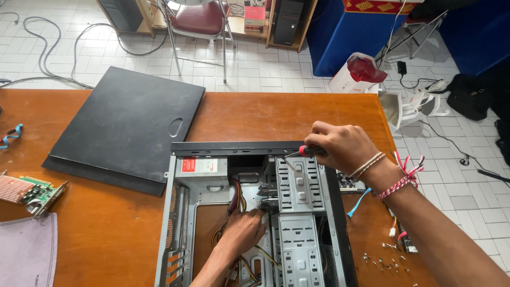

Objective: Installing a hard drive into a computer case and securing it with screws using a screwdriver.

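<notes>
Computer case (183,212) lies open on table (106,234); my right hand (340,146) clenches screwdriver (305,151), left hand (244,231) curls inside, bracing drive cage (297,186).

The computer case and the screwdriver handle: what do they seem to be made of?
The computer case looks like bare sheet metal: grey, dull shine, stamped slots and holes. Its top edge is painted black. The screwdriver in the right hand has a red and black handle, probably plastic or rubber; the hand covers most of it.
</notes>
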